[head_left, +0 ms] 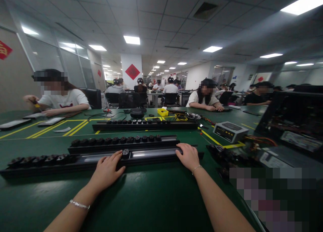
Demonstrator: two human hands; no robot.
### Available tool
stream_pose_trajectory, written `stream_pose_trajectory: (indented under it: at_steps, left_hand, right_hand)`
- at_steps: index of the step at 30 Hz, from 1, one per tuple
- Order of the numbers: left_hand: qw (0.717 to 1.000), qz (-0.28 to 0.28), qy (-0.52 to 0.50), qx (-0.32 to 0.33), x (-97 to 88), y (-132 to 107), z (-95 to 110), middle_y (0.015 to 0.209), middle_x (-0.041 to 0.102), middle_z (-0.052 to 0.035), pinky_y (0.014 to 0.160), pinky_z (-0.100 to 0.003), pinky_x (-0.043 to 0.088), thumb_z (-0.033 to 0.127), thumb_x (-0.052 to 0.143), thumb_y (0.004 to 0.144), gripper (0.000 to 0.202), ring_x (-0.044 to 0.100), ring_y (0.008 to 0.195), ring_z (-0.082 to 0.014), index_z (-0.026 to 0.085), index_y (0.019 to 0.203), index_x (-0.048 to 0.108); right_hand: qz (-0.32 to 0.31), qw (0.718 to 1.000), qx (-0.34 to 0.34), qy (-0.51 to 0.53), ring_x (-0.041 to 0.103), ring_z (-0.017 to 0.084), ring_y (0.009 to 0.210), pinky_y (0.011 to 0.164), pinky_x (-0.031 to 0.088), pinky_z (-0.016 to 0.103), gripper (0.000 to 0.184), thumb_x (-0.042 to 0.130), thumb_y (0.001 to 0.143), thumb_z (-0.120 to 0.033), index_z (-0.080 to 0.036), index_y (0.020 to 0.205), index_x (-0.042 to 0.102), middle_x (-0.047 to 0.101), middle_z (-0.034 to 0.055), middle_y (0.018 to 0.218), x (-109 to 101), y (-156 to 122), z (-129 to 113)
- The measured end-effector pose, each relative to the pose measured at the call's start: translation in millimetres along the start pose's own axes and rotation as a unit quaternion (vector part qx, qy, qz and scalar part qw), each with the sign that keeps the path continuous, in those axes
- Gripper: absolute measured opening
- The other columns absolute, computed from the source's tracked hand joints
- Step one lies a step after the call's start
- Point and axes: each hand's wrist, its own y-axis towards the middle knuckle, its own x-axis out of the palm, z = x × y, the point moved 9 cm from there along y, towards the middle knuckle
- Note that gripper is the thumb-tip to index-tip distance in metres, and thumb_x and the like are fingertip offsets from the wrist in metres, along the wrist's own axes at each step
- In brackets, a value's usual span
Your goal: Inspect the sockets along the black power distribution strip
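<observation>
A long black rail (153, 154) lies across the green table (151, 198) in front of me, with a row of black socket modules (37, 160) seated along its left part. My left hand (107, 169) rests on the rail's near edge, its fingers curled against one black module (125, 153) near the middle. My right hand (188, 155) lies on the rail further right, fingers bent over its top. A second rail (121, 142) with several modules lies just behind, and a third rail (145, 125) lies beyond that.
A grey box-shaped device (230, 131) and a heap of black parts (227, 156) lie at my right. An open black case (295, 124) stands at the far right. A yellow bin (163, 112) sits mid-table. People sit working at the table's left and far side.
</observation>
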Motion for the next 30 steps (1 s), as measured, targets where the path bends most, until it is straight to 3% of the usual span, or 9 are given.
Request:
stream_pose_trajectory:
  at_steps: [5, 14, 30]
  left_hand:
    - [1.0, 0.011, 0.011, 0.017, 3.8, -1, 10, 0.139, 0.039, -0.0086, 0.106, -0.05, 0.013, 0.047, 0.041, 0.077, 0.06, 0.039, 0.123, -0.026, 0.02, 0.131, 0.039]
    - [0.999, 0.02, 0.022, 0.031, 5.2, 1, 16, 0.138, 0.039, -0.0095, 0.105, -0.045, 0.019, 0.046, 0.043, 0.075, 0.062, 0.04, 0.123, -0.0253, 0.016, 0.13, 0.039]
    - [0.999, -0.015, 0.049, -0.005, 4.6, 0, 25, 0.141, 0.034, -0.0075, 0.104, -0.056, 0.012, 0.046, 0.044, 0.071, 0.066, 0.044, 0.117, -0.0303, 0.019, 0.131, 0.038]
  right_hand:
    - [0.003, 1.0, -0.002, 0.0, 0.046, 0.02, 0.111, 0.092, 0.028, 0.038, 0.035, 0.04, 0.081, -0.04, -0.025, 0.106, 0.059, 0.059, 0.0032, 0.115, 1, 0, 1]
    - [0.001, 1.0, -0.001, -0.002, 0.046, 0.019, 0.111, 0.093, 0.027, 0.038, 0.035, 0.039, 0.082, -0.04, -0.025, 0.107, 0.058, 0.059, 0.0025, 0.115, 2, 1, 2]
    - [-0.015, 1.0, -0.006, 0.006, 0.045, 0.021, 0.112, 0.093, 0.027, 0.041, 0.036, 0.038, 0.082, -0.042, -0.026, 0.108, 0.058, 0.058, 0.0029, 0.116, 5, 2, 2]
